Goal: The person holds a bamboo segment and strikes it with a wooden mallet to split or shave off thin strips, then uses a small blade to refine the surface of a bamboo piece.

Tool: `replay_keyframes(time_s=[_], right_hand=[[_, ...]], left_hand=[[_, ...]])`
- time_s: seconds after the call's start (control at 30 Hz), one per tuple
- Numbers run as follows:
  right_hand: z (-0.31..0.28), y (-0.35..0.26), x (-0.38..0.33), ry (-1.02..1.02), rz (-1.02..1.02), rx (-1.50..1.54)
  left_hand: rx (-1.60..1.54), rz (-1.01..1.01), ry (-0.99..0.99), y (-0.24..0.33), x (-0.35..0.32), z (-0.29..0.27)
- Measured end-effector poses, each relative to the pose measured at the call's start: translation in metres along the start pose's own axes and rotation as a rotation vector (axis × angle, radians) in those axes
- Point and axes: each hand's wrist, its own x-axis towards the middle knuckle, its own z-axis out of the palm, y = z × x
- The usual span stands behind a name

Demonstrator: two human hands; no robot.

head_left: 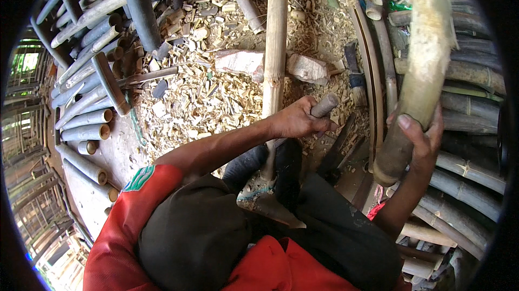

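My left hand (299, 119) is closed around a short, round-ended wooden handle (325, 105); what the handle joins is hidden by the fist. On the right, my right hand (419, 137) grips a thick bamboo pole (427, 53) near its lower end, thumb on top. This pole slants up to the top edge, its upper part pale and rough, its lower part brownish green. A straight tan bamboo pole (276, 26) stretches from the top edge toward my knees, and my left forearm passes beside its lower part.
A split wood block (308, 69) lies under the tan pole amid pale wood chips (194, 96). Bamboo lengths (470, 112) are stacked along the right, and more cut bamboo (89, 131) lies at the left. Long bamboo strips (367, 64) lie right of the chips.
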Motion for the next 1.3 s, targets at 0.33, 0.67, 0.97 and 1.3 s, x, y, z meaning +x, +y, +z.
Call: replay_keyframes(time_s=[0.33, 0.67, 0.97, 1.3], right_hand=[[-0.017, 0.012, -0.011, 0.026, 0.009, -0.127], [-0.011, 0.013, -0.007, -0.233, 0.085, -0.262], [0.0, 0.016, -0.008, -0.026, 0.082, -0.045], [0.026, 0.018, -0.011, -0.091, 0.123, -0.017]], left_hand=[[0.07, -0.03, -0.007, 0.011, 0.001, 0.006], [0.33, 0.321, -0.331, -0.001, -0.043, 0.03], [-0.5, 0.25, 0.827, 0.079, -0.056, -0.095], [-0.856, 0.291, 0.939, 0.011, -0.069, -0.128]])
